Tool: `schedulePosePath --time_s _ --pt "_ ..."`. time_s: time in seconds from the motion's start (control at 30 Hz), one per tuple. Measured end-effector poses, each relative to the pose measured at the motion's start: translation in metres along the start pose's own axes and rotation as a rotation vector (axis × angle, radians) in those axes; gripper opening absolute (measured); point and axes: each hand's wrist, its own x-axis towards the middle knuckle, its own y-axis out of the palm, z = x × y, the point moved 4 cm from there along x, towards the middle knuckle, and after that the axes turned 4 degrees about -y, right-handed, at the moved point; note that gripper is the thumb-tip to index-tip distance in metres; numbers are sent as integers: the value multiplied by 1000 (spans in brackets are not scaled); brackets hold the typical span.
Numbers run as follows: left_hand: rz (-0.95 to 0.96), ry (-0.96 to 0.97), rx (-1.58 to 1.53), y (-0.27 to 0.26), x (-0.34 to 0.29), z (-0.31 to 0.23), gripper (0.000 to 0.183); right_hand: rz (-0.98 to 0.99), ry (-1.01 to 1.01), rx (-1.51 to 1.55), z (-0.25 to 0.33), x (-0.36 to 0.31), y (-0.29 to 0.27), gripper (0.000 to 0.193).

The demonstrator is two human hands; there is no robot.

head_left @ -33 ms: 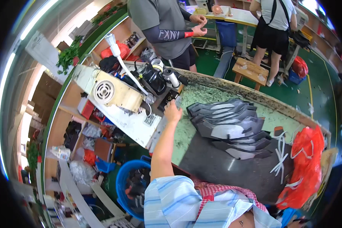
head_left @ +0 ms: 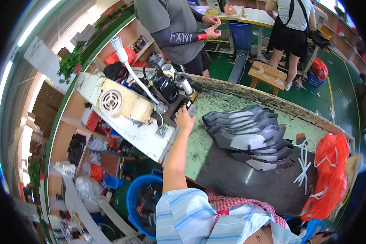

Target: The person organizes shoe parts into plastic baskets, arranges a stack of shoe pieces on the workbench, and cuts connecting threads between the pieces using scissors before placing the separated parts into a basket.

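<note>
My left arm reaches forward across the near edge of the bench. At its end, my left hand is beside the low plate of a cream-coloured machine, fingers bent against a small black object; the exact kind is too small to make out. To the right of this hand lies a fanned stack of dark grey cut pieces, some with paler grey faces, partly on a dark mat. My right hand does not show; only the right side of my shirt appears at the lower edge.
A red plastic bag and white cords lie at the bench's right end. Below the left side stands a blue bin of dark scraps. A person stands beyond the raised bench edge; another works farther back near a wooden stool.
The small black object at my left fingertips shows more plainly and stands a little higher. My left hand stays in nearly the same place; the whole view has shifted slightly.
</note>
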Motion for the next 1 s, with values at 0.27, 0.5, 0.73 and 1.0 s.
schedulePosePath --time_s 0.27,0.5,0.73,1.0 --pt "168 16 153 12 61 53 86 170 75 90 96 -78 -39 28" --pt "-16 117 29 -1 58 100 80 225 -96 330 253 -109 8 20" --pt "-127 415 24 -5 56 23 44 468 17 341 304 -135 40 12" --pt "-302 997 808 117 169 -58 31 335 17 426 293 -165 22 29"
